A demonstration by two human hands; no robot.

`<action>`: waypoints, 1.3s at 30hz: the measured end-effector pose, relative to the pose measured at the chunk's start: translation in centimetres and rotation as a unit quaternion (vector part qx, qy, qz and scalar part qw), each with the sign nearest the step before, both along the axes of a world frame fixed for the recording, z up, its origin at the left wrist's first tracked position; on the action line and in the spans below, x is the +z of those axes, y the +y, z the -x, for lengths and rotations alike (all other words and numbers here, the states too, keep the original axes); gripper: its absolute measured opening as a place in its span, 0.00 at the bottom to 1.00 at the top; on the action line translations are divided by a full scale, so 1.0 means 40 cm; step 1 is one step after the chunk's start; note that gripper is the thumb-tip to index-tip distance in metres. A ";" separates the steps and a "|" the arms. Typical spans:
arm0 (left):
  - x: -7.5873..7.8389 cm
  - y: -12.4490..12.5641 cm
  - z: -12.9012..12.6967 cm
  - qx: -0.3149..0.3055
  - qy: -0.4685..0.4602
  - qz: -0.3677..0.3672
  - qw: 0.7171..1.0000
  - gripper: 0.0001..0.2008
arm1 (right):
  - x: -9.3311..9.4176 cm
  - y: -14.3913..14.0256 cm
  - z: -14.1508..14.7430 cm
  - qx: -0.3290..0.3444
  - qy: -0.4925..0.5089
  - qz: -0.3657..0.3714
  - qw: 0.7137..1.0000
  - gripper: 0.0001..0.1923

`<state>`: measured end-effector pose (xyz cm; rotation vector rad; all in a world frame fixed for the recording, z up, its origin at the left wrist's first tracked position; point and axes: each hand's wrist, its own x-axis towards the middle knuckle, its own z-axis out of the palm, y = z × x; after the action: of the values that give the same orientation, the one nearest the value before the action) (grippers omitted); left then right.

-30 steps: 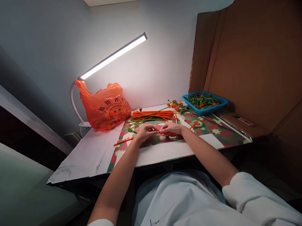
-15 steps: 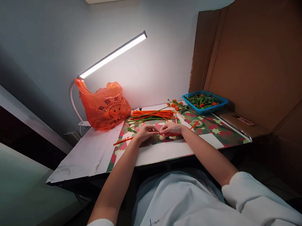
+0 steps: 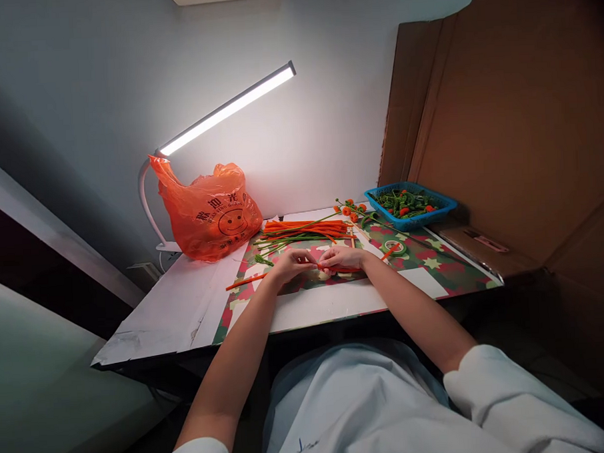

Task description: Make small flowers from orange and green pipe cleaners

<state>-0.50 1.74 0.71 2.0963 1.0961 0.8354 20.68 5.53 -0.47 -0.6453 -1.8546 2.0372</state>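
Note:
My left hand (image 3: pixel 292 263) and my right hand (image 3: pixel 341 257) meet over the middle of the table, fingertips together on a thin orange pipe cleaner (image 3: pixel 346 269) that runs under my right hand. Both hands pinch it just above the red and green star-patterned mat (image 3: pixel 433 257). Behind my hands lies a bundle of orange and green pipe cleaners (image 3: pixel 305 230). A single orange pipe cleaner (image 3: pixel 244 282) rests to the left of my left hand. What sits right between my fingertips is too small to make out.
An orange plastic bag (image 3: pixel 209 214) stands at the back left under a lit desk lamp (image 3: pixel 227 109). A blue basket (image 3: pixel 410 206) of green and red pieces sits back right, with small orange-tipped stems (image 3: pixel 351 211) beside it. A tape roll (image 3: pixel 394 247) lies right of my hands. Cardboard (image 3: pixel 502 124) walls the right side.
My hands stay together at the same spot with only slight finger movement. The view shifted a little.

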 end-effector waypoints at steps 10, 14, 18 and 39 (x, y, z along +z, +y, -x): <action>0.005 -0.006 -0.003 -0.006 0.009 -0.002 1.000 0.19 | 0.008 -0.008 0.001 -0.003 -0.022 -0.041 0.999 0.18; 0.011 -0.011 -0.005 -0.009 0.013 -0.004 1.000 0.18 | 0.014 -0.014 0.003 -0.020 -0.037 -0.055 0.998 0.19; 0.013 -0.011 -0.005 -0.009 0.020 -0.007 1.000 0.19 | 0.017 -0.018 0.006 -0.017 -0.040 -0.083 0.996 0.19; -0.002 -0.001 0.007 0.021 0.097 0.000 0.995 0.18 | 0.015 -0.061 0.043 -0.101 -0.257 -0.359 0.892 0.09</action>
<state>-0.77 1.69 0.64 2.1964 1.2436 0.6612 18.97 3.07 0.14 -1.1466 -2.4750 0.9565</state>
